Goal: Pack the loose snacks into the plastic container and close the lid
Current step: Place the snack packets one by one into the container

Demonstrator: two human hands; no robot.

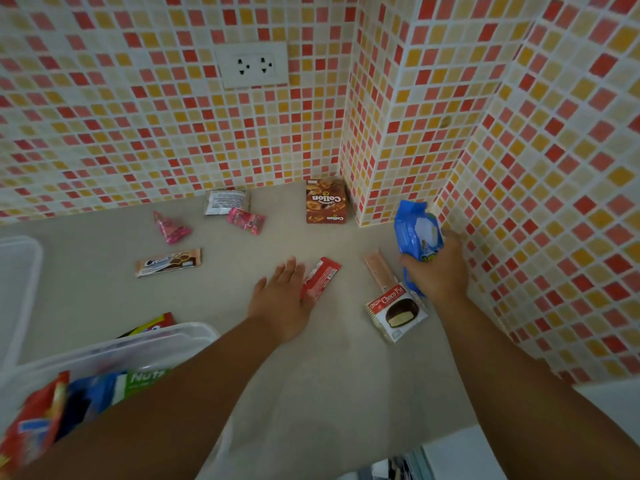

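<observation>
**Beige counter strewn with snacks, two hands reaching in**

Beige countertop (329, 375) fills the middle of the frame, backed by a wall of red, orange and cream mosaic tiles (138, 116) with a white double socket (252, 65) at upper centre.

At lower left sits the clear plastic container (114, 351), already holding several packets. Its lid (17, 271) lies at the left edge, off the container.

The left hand (282, 299) lies flat at centre, fingers straight, resting on a red packet (322, 277). At right, the right hand (438, 268) grips a blue packet (417, 233) lifted near the tiled corner.

Just below that hand lie a Choco Pie packet (394, 311) and a pale pink bar (379, 270). Loose snacks farther back: a brown Collon box (325, 201), a white sachet (225, 201), two pink packets (246, 220) (171, 228), and a brown biscuit bar (168, 262). Nothing lies between hands and container except bare counter.
</observation>
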